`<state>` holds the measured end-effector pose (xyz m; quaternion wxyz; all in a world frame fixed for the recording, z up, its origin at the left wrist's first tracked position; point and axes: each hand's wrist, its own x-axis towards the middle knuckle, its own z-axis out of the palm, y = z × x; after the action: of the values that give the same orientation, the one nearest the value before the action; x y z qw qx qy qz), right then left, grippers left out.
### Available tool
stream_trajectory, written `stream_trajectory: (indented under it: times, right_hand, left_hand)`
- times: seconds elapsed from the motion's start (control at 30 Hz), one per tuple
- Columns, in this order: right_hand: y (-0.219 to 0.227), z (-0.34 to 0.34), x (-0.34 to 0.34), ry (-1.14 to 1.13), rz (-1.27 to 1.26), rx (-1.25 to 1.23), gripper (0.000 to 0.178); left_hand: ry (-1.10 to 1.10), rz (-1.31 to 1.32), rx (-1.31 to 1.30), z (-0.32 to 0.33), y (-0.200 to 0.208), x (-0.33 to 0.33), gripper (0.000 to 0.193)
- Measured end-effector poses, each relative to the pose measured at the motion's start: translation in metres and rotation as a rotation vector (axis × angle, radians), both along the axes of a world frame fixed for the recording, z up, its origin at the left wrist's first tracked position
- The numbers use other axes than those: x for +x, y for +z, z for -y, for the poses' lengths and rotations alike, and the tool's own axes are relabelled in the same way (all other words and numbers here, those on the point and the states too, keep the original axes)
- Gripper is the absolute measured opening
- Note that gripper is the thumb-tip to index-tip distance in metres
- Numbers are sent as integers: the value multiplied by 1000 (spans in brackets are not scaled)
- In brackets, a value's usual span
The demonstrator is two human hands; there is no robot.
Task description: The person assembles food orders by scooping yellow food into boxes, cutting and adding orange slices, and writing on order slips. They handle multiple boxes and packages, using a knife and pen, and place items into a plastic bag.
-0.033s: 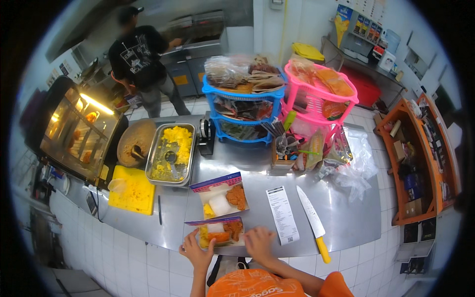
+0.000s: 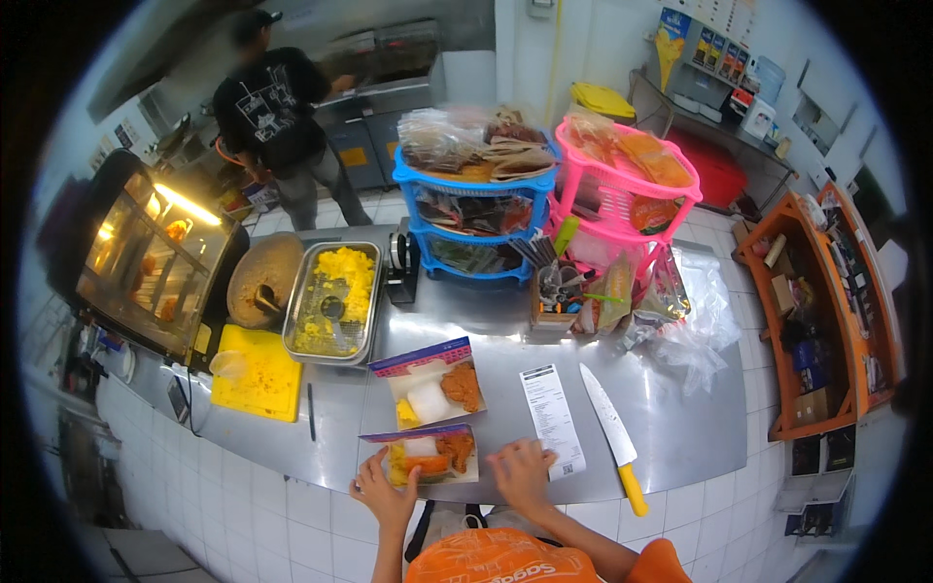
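At the table's near edge stands an open cardboard food box [image 2: 469, 474] with white rice, fried chicken and yellow and orange food inside. My left hand [image 2: 384, 491] holds its near left corner, thumb at the front and fingers along the left side. To the right of the box, my right hand [image 2: 523, 476] is open, fingers stretched out over the table, fingertips by the left edge of a long printed receipt [image 2: 549, 413]. Just behind is a second open box [image 2: 408, 365] with a white rice portion [image 2: 428, 401], fried chicken [image 2: 461, 386] and some yellow food.
A knife [image 2: 610, 418] with a yellow handle lies right of the receipt. At left are a yellow cutting board [image 2: 255, 389], a metal tray [image 2: 360, 358] of yellow food and a heated display case [image 2: 146, 262]. Blue [image 2: 476, 180] and pink racks [image 2: 622, 185] stand behind; a person [image 2: 272, 117] works farther back.
My right hand has shifted slightly right, toward the receipt. My left hand stays on the near box.
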<state>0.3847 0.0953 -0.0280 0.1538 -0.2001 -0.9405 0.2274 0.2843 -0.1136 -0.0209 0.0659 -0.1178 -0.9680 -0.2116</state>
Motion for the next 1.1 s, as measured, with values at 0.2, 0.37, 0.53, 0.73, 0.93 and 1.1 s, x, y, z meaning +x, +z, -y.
stream_trajectory:
  times: [0.2,0.37,0.53,0.73,0.93,1.1]
  right_hand:
    - [-25,-95,58,-527,-70,15,18]
    - [-26,-132,63,-706,-49,-127,25]
    - [-23,-135,40,-585,-53,-175,31]
    - [-20,-129,48,-593,-97,-202,29]
    - [-17,-136,75,-686,-64,-373,19]
    - [28,-138,48,-306,-260,-720,26]
  left_hand:
    - [45,-83,-35,-12,-9,6,58]
    - [336,-54,101,12,-28,-18,47]
    - [559,-203,-197,68,-57,-107,40]
    - [517,24,-417,96,-79,-156,21]
    - [655,630,482,110,-43,-143,26]
    - [263,420,1131,52,71,-87,26]
